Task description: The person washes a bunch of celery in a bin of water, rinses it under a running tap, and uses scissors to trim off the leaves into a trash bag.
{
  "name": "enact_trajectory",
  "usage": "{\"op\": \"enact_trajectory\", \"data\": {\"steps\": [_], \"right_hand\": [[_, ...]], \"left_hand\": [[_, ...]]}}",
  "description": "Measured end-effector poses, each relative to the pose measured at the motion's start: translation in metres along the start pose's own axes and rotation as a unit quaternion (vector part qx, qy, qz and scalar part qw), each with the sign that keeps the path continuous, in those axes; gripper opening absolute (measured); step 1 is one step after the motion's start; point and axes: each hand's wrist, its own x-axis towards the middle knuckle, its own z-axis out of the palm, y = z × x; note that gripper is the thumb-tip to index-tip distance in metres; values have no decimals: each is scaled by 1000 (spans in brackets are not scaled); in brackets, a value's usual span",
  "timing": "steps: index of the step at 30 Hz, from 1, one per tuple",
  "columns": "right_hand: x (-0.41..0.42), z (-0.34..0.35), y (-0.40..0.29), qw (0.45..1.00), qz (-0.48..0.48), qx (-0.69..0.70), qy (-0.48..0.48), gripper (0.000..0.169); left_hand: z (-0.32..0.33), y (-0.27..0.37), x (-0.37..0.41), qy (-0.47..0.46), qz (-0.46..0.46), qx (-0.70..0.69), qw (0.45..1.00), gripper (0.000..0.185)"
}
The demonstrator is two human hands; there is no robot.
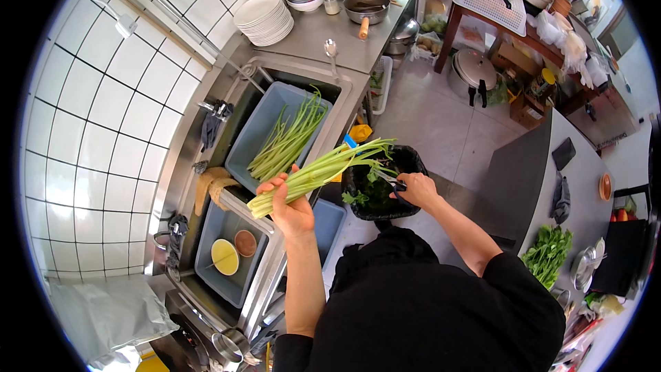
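My left hand (292,212) grips a bunch of celery stalks (320,170) near its thick cut ends, over the sink's edge. The thin leafy ends point right, above a bin lined with a black bag (356,204). My right hand (417,189) is closed on the handles of scissors (387,178), whose blades lie at those thin ends. Green leaves (356,198) are in the bin. More trimmed-looking stalks (289,139) lie in a blue-grey plastic tub (242,150) in the upper sink basin.
A second tub (201,253) in the lower basin holds a yellow bowl (225,257) and a reddish-brown bowl (245,243). Stacked white plates (263,19), a small pan (366,6) and a spoon (330,49) stand on the steel counter. Leafy greens (547,256) lie on the grey counter at right.
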Motion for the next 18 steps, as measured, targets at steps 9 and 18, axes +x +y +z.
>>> {"op": "enact_trajectory", "data": {"steps": [9, 18], "right_hand": [[6, 10, 6, 999, 44, -7, -14, 47], [-5, 14, 7, 997, 64, -48, -11, 49]], "left_hand": [[-3, -3, -3, 37, 1, 0, 999, 22], [-13, -12, 1, 169, -1, 22, 985, 20]]}}
